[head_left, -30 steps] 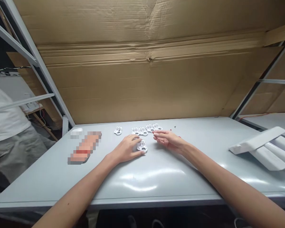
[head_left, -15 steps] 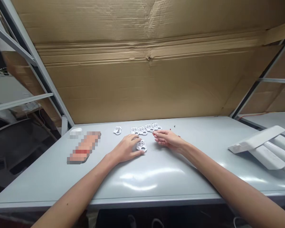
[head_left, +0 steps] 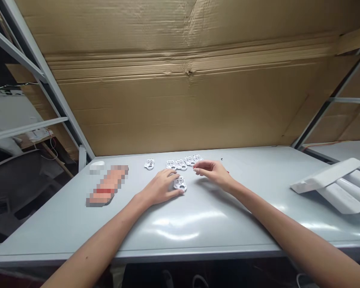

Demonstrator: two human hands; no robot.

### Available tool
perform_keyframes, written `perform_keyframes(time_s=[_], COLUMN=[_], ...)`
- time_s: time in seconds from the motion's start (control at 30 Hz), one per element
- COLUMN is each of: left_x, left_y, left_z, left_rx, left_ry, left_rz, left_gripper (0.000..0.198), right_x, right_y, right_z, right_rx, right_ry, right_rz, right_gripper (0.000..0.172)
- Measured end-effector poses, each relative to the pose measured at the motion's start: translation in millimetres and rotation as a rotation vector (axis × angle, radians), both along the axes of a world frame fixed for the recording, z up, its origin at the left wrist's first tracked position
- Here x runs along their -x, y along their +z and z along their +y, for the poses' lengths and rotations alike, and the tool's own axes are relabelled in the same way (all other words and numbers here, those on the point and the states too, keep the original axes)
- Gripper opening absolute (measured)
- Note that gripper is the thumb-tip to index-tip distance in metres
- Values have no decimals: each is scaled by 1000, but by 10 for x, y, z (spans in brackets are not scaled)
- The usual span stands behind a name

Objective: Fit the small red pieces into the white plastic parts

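Observation:
My left hand rests on the grey table, its thumb and fingers around a small white plate-like part with a round hole. To the right, my right hand is raised a little over the table, thumb and index finger pinched on a tiny red piece. Behind the hands several more white parts lie in a row, the rightmost partly hidden by my right hand. Another white part lies apart at the left. A bit of red shows just behind my right hand.
A blurred orange object and a white rounded item lie at the left. White long pieces are stacked at the right. Cardboard stands behind the table, between metal posts. A tiny dark bit lies near the back.
My right hand has turned, its fingers curling in more, and it now covers part of the rightmost white part. My left hand stays around its white part. The view has shifted slightly.

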State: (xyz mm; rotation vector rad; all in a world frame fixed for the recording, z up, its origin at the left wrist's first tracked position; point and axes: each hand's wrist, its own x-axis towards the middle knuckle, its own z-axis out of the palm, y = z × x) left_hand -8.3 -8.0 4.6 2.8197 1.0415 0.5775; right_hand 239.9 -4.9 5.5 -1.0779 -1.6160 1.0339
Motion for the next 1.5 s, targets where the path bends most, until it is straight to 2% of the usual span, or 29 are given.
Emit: perform_keyframes(time_s=[0.23, 0.4, 0.6, 0.8, 0.93, 1.1, 1.3, 1.5], left_x=[13, 10, 5, 3, -1, 23, 34, -55], left_y=[-15, -9, -15, -25, 3, 27, -32, -32], left_z=[4, -1, -5, 2, -17, -21, 30, 1], left_rx=[-4, 10, 20, 21, 13, -12, -11, -17], left_ry=[7, 13, 13, 20, 14, 2, 46, 53], left_rz=[4, 7, 5, 15, 34, 46, 32, -8], left_gripper=[45, 46, 47, 46, 48, 45, 45, 38], right_x=[19, 20, -33, -86, -89, -87, -67, 37], right_y=[11, 32, -35, -72, -28, -11, -50, -68], right_z=[9, 4, 54, 88, 79, 58, 50, 24], right_rx=[-10, 9, 204, 445, 530, 493, 449, 263], right_ry=[-66, -87, 28, 14, -1, 57, 63, 61], right_rz=[5, 28, 306, 434, 489, 454, 402, 187], right_gripper=[43, 44, 32, 20, 14, 15, 15, 29])
